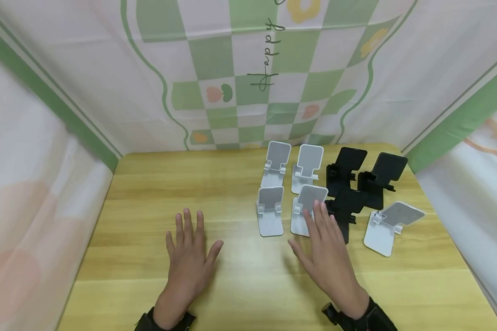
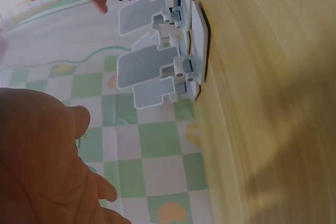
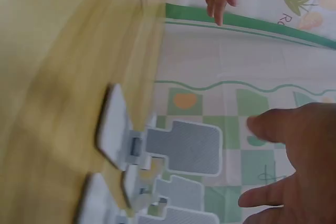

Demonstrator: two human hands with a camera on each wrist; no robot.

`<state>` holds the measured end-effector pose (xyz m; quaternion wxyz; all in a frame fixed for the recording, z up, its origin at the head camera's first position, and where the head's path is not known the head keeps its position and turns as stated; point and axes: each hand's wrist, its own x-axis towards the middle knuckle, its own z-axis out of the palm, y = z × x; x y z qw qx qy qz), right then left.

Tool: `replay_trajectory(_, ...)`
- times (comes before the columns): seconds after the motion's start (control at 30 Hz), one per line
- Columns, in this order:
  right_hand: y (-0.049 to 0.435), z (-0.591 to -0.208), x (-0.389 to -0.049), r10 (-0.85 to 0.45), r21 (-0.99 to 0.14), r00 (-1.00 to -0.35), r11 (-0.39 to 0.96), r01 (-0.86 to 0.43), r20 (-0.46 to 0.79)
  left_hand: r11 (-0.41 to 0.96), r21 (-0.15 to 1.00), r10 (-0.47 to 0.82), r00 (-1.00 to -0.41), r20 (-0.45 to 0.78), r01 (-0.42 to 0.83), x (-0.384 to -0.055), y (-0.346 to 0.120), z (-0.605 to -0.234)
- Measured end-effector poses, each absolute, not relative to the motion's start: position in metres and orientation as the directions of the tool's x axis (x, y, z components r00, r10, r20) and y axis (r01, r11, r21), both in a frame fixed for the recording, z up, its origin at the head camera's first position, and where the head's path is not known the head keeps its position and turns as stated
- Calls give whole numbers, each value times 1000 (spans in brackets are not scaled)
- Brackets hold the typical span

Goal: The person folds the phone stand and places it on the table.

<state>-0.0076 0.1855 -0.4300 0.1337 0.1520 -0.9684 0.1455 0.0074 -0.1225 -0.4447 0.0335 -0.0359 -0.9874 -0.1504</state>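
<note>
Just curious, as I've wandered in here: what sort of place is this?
Probably a curtained-off tabletop workspace: a wood-grained table, patterned fabric behind and beside it, and several small hinged stands grouped on top.

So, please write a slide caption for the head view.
Open hands over a wood-grain table bearing five white phone stands and three black ones.

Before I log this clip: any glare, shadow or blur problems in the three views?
Head: mostly crisp, with a pale sheen on the tabletop and soft shadows beside the left grip and right grip; left wrist: detail looks soft, a broad shadow darkening the tabletop at right; right wrist: the lower-left white stand is blurred.
</note>
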Motion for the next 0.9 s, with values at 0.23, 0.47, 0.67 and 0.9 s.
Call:
replay_trajectory(0.23, 176, -406, -45, -355, -195, -823, 858, -476, 444, 924, 375, 60, -997, 57, 77, 9, -119, -443)
replay_trajectory(0.47, 161, -392, -92, -464, -183, -778, 797, -575, 423, 906, 418, 55, -998, 38, 66, 14, -117, -444)
replay_trajectory(0.67, 152, -393, -118, -506, -225, -785, 769, -598, 357, 898, 434, 57, -998, 29, 64, 18, -118, -446)
replay_trajectory(0.9, 146, -398, -131, -520, -309, -808, 748, -588, 277, 887, 460, 43, -999, 4, 41, 25, -122, -448)
